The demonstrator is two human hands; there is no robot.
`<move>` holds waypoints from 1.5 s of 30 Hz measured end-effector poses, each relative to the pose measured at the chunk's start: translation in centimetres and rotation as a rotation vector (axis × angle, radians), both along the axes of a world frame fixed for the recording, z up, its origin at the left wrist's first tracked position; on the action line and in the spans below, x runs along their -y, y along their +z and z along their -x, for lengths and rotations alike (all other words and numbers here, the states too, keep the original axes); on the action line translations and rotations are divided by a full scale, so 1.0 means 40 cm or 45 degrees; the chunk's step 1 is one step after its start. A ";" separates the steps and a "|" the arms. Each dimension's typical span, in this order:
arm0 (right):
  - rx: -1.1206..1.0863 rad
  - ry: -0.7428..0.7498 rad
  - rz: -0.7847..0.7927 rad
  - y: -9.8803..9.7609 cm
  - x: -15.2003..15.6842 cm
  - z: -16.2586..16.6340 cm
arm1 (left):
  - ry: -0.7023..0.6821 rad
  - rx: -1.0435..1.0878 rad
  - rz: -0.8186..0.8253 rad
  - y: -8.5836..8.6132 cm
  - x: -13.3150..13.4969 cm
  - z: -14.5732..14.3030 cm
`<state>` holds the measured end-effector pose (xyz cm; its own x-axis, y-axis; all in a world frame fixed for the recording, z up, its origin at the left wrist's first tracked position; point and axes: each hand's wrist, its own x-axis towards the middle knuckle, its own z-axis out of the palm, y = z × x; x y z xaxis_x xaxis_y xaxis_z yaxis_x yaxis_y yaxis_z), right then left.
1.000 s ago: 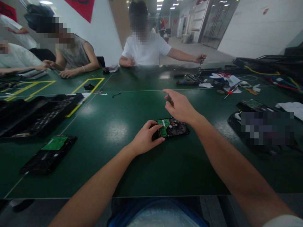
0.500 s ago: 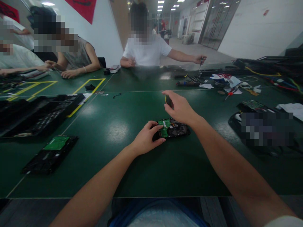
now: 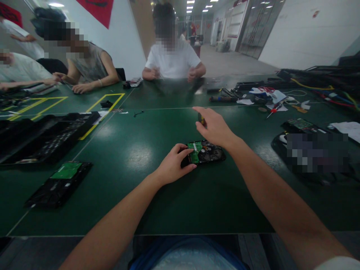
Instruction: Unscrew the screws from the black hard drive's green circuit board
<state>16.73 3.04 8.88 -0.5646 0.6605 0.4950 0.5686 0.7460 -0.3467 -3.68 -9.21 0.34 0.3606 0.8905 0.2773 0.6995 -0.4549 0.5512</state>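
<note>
A hard drive (image 3: 210, 153) lies flat on the table with its green circuit board facing up. My left hand (image 3: 174, 165) grips its left end, thumb on the near edge and fingers over the board. Above the drive's far right side, my right hand (image 3: 215, 127) has its fingers curled around a black-and-yellow tool handle (image 3: 201, 119). The lower part of that tool is hidden behind the hand, so I cannot tell whether it touches the drive.
Another hard drive (image 3: 60, 183) rests at the left, near a long black tray (image 3: 47, 138). At the right are a bulky dark object (image 3: 281, 152) and a red-handled screwdriver (image 3: 274, 110). Cables (image 3: 334, 97) pile up behind. Several people sit across the green table (image 3: 157, 210).
The handle in my right hand has turned slightly, with the hand nearly in place. My left hand and the drive stay put. The person opposite has drawn an outstretched arm back in.
</note>
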 end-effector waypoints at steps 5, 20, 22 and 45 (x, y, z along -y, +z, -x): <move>-0.050 0.009 -0.022 -0.007 -0.004 0.005 | 0.002 0.005 -0.010 -0.001 0.000 -0.001; 0.055 -0.108 -0.044 -0.004 0.002 0.006 | -0.001 -0.005 -0.012 -0.001 -0.001 -0.001; 0.058 -0.130 -0.034 -0.001 0.001 0.006 | 0.000 -0.008 -0.014 -0.002 -0.001 -0.001; 0.089 -0.230 -0.019 0.010 0.012 0.013 | -0.012 0.008 -0.028 -0.009 -0.003 0.002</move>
